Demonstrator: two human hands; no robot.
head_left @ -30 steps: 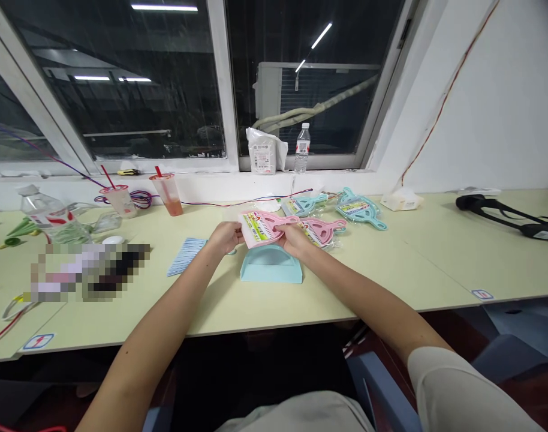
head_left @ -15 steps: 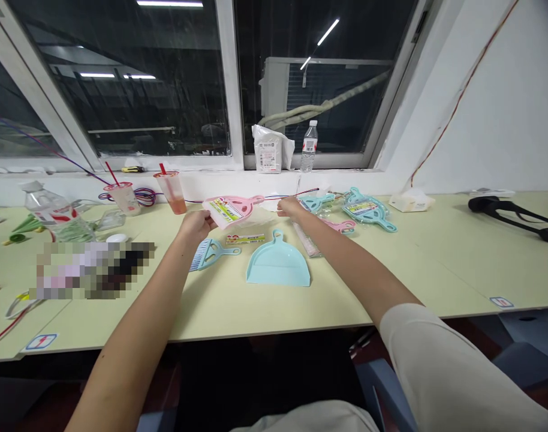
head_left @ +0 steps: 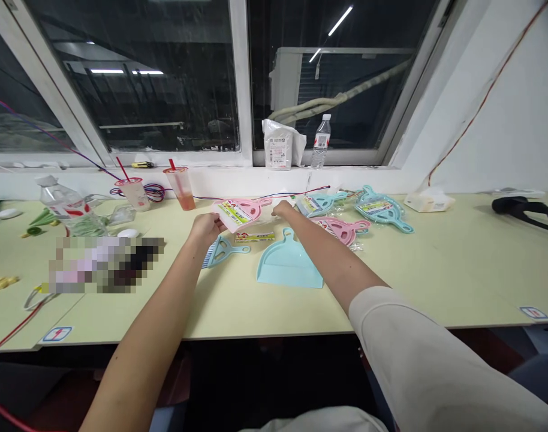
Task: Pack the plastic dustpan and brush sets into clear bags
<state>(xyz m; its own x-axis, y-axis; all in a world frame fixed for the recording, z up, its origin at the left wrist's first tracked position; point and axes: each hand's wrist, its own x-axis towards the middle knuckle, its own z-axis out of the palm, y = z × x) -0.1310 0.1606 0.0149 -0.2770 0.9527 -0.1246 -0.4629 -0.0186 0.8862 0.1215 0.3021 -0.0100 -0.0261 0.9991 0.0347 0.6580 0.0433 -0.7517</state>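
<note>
My left hand (head_left: 207, 230) is closed on the edge of a pink dustpan and brush set (head_left: 240, 211) with a colourful label, held tilted above the table. Close to that set's handle, my right hand (head_left: 283, 209) has its fingers pinched on a thin, clear plastic wrapper (head_left: 265, 211), which is hard to see. Below the hands lies a light blue dustpan (head_left: 288, 267), partly covered by my right forearm. Left of it is a small blue brush (head_left: 222, 251), its bristle end near my left wrist. Behind the dustpan rests a printed label strip (head_left: 255, 237).
Wrapped sets lie to the right: a pink one (head_left: 341, 229) and blue ones (head_left: 321, 204) (head_left: 382, 207). Drink cups (head_left: 180, 189) and a tilted water bottle (head_left: 74, 207) stand at the left. A tissue pack (head_left: 429, 200) and black headset-like object (head_left: 517, 207) sit far right.
The view has turned slightly left. My right hand has come closer to the handle of the pink set, and more of the wrapped pink set shows beside my forearm. My left hand keeps its hold.
</note>
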